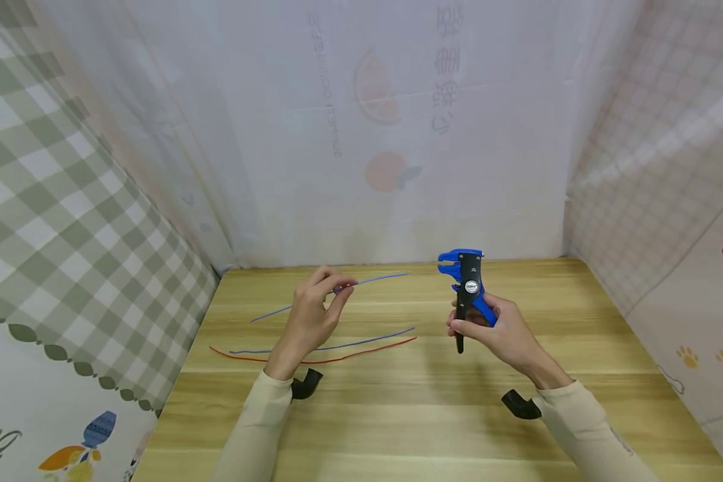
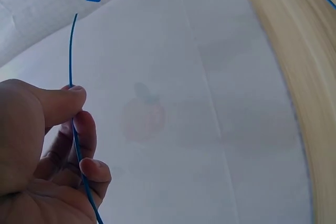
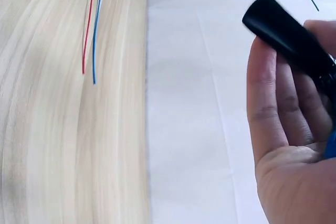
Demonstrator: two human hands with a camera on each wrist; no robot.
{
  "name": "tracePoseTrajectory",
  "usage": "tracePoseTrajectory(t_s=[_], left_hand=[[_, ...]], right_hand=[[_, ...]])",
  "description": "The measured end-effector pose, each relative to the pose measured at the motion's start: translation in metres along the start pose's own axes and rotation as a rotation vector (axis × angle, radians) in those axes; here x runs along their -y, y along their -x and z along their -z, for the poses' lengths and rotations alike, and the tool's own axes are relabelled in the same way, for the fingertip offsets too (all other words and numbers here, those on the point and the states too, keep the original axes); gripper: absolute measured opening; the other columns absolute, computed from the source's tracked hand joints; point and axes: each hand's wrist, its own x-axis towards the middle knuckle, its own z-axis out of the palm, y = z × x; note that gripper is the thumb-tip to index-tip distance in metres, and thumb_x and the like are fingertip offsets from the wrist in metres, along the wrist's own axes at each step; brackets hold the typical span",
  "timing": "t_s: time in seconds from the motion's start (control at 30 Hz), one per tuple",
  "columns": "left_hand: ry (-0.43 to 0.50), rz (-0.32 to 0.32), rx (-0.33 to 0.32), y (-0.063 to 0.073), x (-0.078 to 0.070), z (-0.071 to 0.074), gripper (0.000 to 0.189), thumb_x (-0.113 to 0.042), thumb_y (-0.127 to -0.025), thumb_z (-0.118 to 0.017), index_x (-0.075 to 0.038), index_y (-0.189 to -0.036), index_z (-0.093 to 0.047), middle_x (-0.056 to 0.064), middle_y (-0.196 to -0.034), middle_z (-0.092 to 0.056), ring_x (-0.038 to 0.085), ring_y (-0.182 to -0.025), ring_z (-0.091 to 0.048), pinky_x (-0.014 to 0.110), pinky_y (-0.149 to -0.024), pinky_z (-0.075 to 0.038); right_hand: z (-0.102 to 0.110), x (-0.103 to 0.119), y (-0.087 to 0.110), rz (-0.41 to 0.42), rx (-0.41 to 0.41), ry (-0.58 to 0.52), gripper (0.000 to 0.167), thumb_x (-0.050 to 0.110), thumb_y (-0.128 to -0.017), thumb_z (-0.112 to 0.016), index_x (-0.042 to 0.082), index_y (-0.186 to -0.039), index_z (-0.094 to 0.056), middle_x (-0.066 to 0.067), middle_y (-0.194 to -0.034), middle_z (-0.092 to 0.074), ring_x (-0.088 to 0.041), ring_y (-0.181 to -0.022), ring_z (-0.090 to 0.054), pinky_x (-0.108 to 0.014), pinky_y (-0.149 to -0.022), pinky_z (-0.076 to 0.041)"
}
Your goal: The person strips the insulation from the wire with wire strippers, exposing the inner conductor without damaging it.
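The person's left grip (image 1: 313, 308) is closed to a pinch, thumb against fingertips, on a thin blue wire (image 2: 70, 51); the wire is raised, one end reaching out past the fingers toward the right and the rest trailing off to the left; in the left wrist view it runs down along the palm; the right grip (image 1: 501, 333) is curled round the handles of a black-and-blue wire stripper (image 1: 471, 271), held upright with its head at the top; the tool's blue jaws stand slightly parted and face left, toward the free wire end, which lies apart from them; in the right wrist view the black handle end juts out beyond the fingers; a second blue wire (image 3: 94, 40) and a red wire (image 3: 87, 35) lie close together on the wood-grained desk (image 1: 397, 415), partly behind the left forearm in the head view; a black curved piece shows beside each pale sleeve cuff; a whitish sheet (image 1: 265, 134) hangs behind the desk, and a green-and-white checked cloth (image 1: 36, 167) stands at the left.
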Motion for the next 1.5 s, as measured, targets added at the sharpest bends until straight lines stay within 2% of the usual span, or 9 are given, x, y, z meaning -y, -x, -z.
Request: tracePoseTrajectory(t_s=[0.23,0.3,0.5,0.67,0.87,1.13,1.27,1.37,1.5], left_hand=[[0.000,-0.040,-0.010,0.001,-0.013,0.010,0.014,0.003,-0.101,-0.081,-0.008,-0.108,-0.086,0.007,-0.105,-0.077,0.019,-0.086,-0.071,0.030,-0.069,-0.055],[0.002,-0.045,-0.010,0.003,-0.016,0.013,0.016,0.004,-0.100,-0.081,-0.009,-0.107,-0.086,0.005,-0.104,-0.077,0.017,-0.085,-0.068,0.028,-0.066,-0.048],[0.021,-0.066,-0.001,0.003,-0.027,0.017,0.018,0.005,-0.099,-0.081,-0.010,-0.108,-0.087,0.004,-0.103,-0.077,0.017,-0.086,-0.070,0.023,-0.067,-0.046],[0.042,-0.073,0.002,0.004,-0.032,0.020,0.018,0.006,-0.099,-0.082,-0.010,-0.106,-0.087,0.004,-0.102,-0.076,0.016,-0.085,-0.069,0.021,-0.067,-0.044],[0.035,-0.084,-0.018,0.006,-0.040,0.023,0.018,0.005,-0.098,-0.083,-0.010,-0.105,-0.087,0.003,-0.100,-0.077,0.014,-0.081,-0.066,0.021,-0.066,-0.043],[0.035,-0.047,-0.043,0.008,-0.053,0.028,0.014,0.001,-0.097,-0.085,-0.012,-0.102,-0.087,0.000,-0.098,-0.078,0.010,-0.080,-0.064,0.027,-0.063,-0.044],[0.031,-0.045,-0.052,0.008,-0.056,0.028,0.014,0.001,-0.097,-0.085,-0.011,-0.102,-0.086,0.000,-0.098,-0.078,0.010,-0.079,-0.064,0.032,-0.061,-0.046],[0.020,-0.058,-0.065,0.008,-0.057,0.027,0.015,0.003,-0.096,-0.086,-0.011,-0.101,-0.087,0.001,-0.097,-0.078,0.011,-0.078,-0.064,0.026,-0.063,-0.045],[0.001,-0.071,-0.073,0.007,-0.061,0.027,0.016,0.004,-0.094,-0.087,-0.011,-0.101,-0.087,0.002,-0.097,-0.078,0.012,-0.078,-0.065,0.018,-0.065,-0.043]], right_hand=[[-0.004,0.009,0.007,0.021,0.044,-0.146,0.035,0.007,-0.114,-0.067,0.003,-0.147,-0.055,-0.011,-0.105,-0.074,-0.029,-0.091,-0.080,-0.040,-0.091,-0.070],[-0.005,0.012,0.009,0.040,0.083,-0.203,0.030,0.003,-0.115,-0.062,0.002,-0.144,-0.053,-0.008,-0.106,-0.071,-0.027,-0.092,-0.078,-0.042,-0.090,-0.070],[-0.009,0.021,0.014,0.084,0.194,-0.383,0.012,-0.004,-0.117,-0.046,0.001,-0.128,-0.049,-0.005,-0.107,-0.068,-0.020,-0.097,-0.071,-0.039,-0.089,-0.068],[-0.014,0.028,0.017,0.155,0.301,-0.449,0.017,-0.005,-0.118,-0.035,0.001,-0.123,-0.050,-0.009,-0.107,-0.068,-0.024,-0.095,-0.069,-0.040,-0.087,-0.066],[-0.021,0.036,0.023,0.233,0.398,-0.493,0.022,-0.007,-0.117,-0.026,-0.005,-0.122,-0.048,-0.013,-0.106,-0.067,-0.031,-0.092,-0.067,-0.044,-0.085,-0.066],[-0.028,0.044,0.031,0.243,0.437,-0.511,0.028,-0.007,-0.117,-0.023,-0.007,-0.120,-0.050,-0.018,-0.097,-0.070,-0.028,-0.089,-0.075,-0.046,-0.082,-0.068],[-0.032,0.047,0.033,0.250,0.432,-0.513,0.030,-0.007,-0.117,-0.022,-0.006,-0.119,-0.051,-0.022,-0.093,-0.068,-0.024,-0.089,-0.079,-0.047,-0.081,-0.069],[-0.034,0.049,0.034,0.233,0.410,-0.499,0.028,-0.006,-0.117,-0.023,-0.006,-0.118,-0.051,-0.025,-0.093,-0.066,-0.021,-0.089,-0.081,-0.047,-0.080,-0.069],[-0.036,0.052,0.035,0.206,0.384,-0.476,0.026,-0.004,-0.118,-0.025,-0.006,-0.119,-0.052,-0.017,-0.093,-0.071,-0.022,-0.087,-0.081,-0.048,-0.081,-0.069]])
